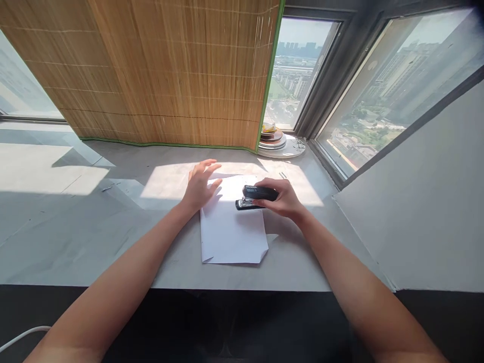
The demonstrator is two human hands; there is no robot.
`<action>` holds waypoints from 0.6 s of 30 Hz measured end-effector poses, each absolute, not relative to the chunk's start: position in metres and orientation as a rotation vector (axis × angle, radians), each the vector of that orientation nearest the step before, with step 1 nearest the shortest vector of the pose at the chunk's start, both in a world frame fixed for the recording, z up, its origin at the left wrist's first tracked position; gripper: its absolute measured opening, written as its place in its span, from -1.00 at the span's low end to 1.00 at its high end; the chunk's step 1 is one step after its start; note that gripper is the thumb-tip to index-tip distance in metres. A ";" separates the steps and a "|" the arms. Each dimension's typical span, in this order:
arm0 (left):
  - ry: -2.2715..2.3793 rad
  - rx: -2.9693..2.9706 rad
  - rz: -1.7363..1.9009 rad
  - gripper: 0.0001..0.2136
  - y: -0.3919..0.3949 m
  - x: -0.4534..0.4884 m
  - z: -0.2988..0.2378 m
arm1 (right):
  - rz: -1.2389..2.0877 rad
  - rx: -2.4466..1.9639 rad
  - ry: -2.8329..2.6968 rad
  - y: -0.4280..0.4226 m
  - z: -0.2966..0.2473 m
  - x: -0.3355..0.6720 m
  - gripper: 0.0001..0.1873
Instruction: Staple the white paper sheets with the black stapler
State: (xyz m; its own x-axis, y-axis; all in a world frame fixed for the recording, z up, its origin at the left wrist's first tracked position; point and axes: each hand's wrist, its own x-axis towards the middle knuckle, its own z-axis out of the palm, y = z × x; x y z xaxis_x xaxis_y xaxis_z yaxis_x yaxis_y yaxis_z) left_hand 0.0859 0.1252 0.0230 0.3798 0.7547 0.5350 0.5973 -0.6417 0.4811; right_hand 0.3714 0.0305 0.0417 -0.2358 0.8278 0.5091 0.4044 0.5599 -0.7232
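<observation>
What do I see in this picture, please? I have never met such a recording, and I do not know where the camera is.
There is no machine here: these are a person's two bare hands. The single picture comes from a camera worn on that person's head, looking forward and down, so the forearms enter from below. The right hand holds a black stapler over white paper lying on a pale surface. The left hand holds nothing; its fingers are spread at the paper's upper left, and I cannot tell whether they touch it. Farther back, stacked plates stand by the window, beside a hanging slatted blind.
</observation>
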 end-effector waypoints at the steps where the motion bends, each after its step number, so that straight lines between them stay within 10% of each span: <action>1: 1.320 2.412 1.085 -0.69 0.130 0.084 0.017 | 0.532 -1.048 -1.849 0.033 0.042 0.380 -0.67; 18: 1.323 1.890 1.253 -0.89 0.153 0.070 -0.007 | 0.660 -1.196 -2.272 0.037 0.054 0.444 -0.67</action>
State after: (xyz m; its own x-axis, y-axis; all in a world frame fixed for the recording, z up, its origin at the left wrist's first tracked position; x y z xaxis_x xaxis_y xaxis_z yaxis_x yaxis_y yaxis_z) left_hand 0.0704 0.1532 -0.0068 0.0997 0.9138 0.3938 0.4427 -0.3952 0.8049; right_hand 0.4435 0.0374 0.0545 -0.4987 0.8452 0.1923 0.6106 0.5000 -0.6141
